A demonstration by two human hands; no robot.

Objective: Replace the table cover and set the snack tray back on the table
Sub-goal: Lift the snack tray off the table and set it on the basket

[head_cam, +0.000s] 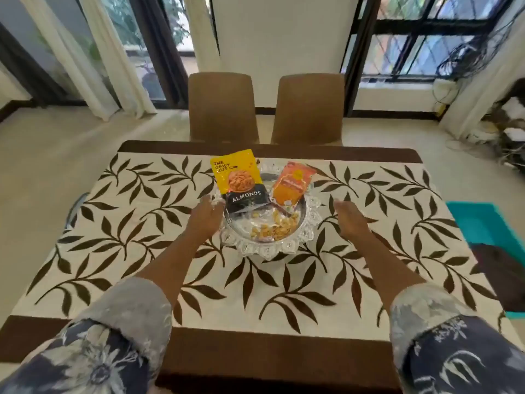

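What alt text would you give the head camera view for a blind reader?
A clear snack tray holding an almonds packet, an orange packet and loose snacks sits on a leaf-patterned table cover. The left hand is at its rim; the right hand hovers open beside it.

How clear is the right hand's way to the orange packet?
Likely yes: the right hand is open beside the tray, and only its low rim lies between it and the orange packet.

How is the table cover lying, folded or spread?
Spread: the leaf-patterned cover lies flat and unfolded, with the snack tray resting on it.
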